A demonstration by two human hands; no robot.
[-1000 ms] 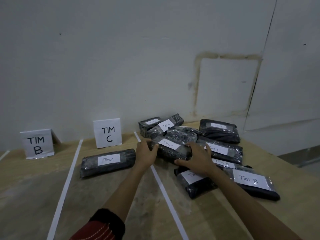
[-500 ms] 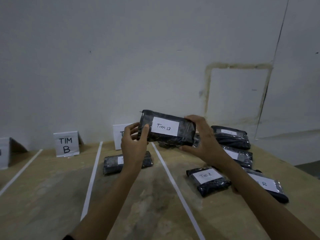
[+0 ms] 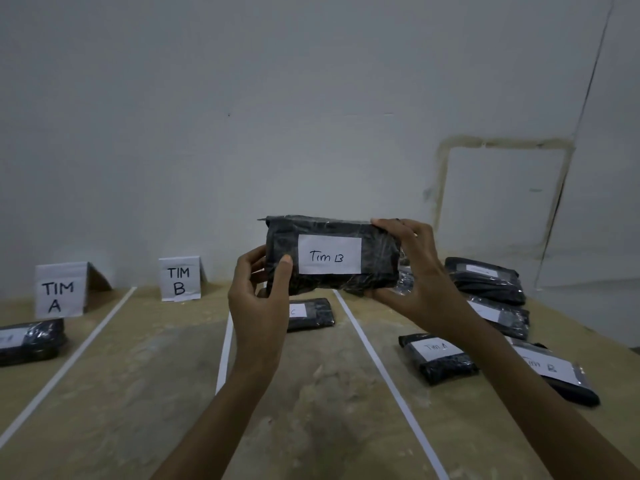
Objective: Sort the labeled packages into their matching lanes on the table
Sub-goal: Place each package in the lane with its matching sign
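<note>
Both hands are up in front of the wall holding 1 black package (image 3: 329, 254) clear of the table (image 3: 145, 393), its white label facing the camera and reading "Tim B". The left hand (image 3: 258, 299) grips the left end, thumb flat on the front face and fingers tucked behind. The right hand (image 3: 412, 271) grips the right end with its fingers curled over the top edge. The package sits roughly level in the air. 3 white tape lines (image 3: 69, 368) split the table into lanes. The TIM A sign (image 3: 59, 292) stands at the back of the far-left lane, with a lane A package (image 3: 31, 341) just in front of it, label too blurry to read. The TIM B sign (image 3: 179, 280) stands in the next lane over. 1 lane further right lies the C package (image 3: 311, 313), half hidden behind the left hand. Right of the last line is the unsorted bunch: a Tim A package (image 3: 438, 356), another Tim B package (image 3: 554, 372) partly under the right forearm, and 2 back packages (image 3: 485, 280) with labels I can't read.
</note>
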